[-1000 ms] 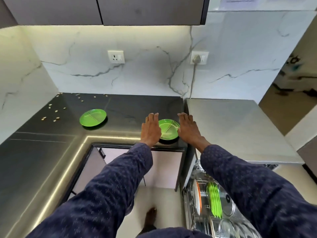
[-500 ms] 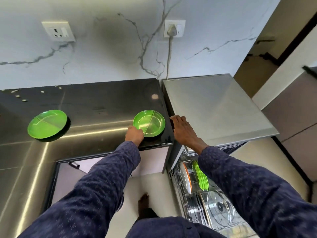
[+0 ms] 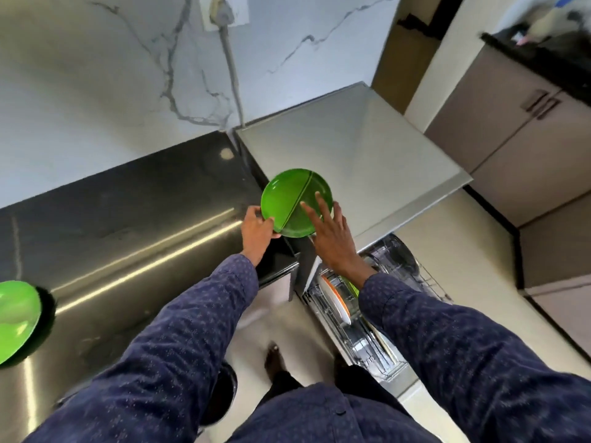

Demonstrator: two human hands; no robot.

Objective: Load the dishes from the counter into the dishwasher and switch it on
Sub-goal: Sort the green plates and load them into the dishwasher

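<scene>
A green divided plate (image 3: 289, 195) is lifted and tilted above the right end of the dark counter (image 3: 128, 225). My left hand (image 3: 256, 230) pinches its lower left rim. My right hand (image 3: 332, 238) lies with straight fingers spread across the plate's right side. A second green plate (image 3: 16, 318) rests on the counter at the far left edge. Below my right arm the dishwasher rack (image 3: 361, 327) is pulled out, holding a white and orange plate (image 3: 335, 298), a bit of a green plate and clear glassware.
The steel top of the dishwasher (image 3: 351, 164) adjoins the counter on the right. A marble wall with a plugged socket (image 3: 224, 11) stands behind. Grey cabinets (image 3: 527, 129) lie to the right. My bare foot (image 3: 276, 358) is on the pale floor.
The green plate has been lifted off the counter and tilted, moving right toward the dishwasher. My right hand came off the counter edge onto the plate. The view swung left and down.
</scene>
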